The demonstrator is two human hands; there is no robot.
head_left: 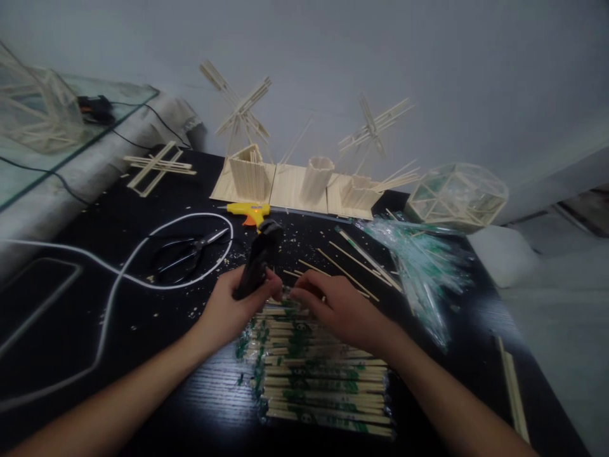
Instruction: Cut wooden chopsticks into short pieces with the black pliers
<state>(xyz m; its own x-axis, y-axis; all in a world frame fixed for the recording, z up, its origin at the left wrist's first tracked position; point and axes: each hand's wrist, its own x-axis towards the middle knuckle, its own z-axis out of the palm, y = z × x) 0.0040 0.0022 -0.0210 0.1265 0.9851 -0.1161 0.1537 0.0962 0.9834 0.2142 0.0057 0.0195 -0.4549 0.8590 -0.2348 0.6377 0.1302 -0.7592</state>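
Observation:
My left hand (235,308) is closed round a black tool (259,257) that stands tilted above the black table (157,381); I cannot tell what kind of tool it is. My right hand (333,304) has its fingers curled and pinched on the top of a pack of wrapped wooden chopsticks (323,374) lying in front of me. The fingertips of both hands nearly meet over the pack's far end. Loose bare sticks (354,266) lie just beyond my right hand.
A yellow glue gun (250,211), black scissors (185,254) and a white cable (118,273) lie to the left. Stick-built windmills (242,108), boxes (250,174) and a faceted frame (457,193) stand at the back. Empty plastic wrappers (419,266) are piled right. Wood crumbs litter the table.

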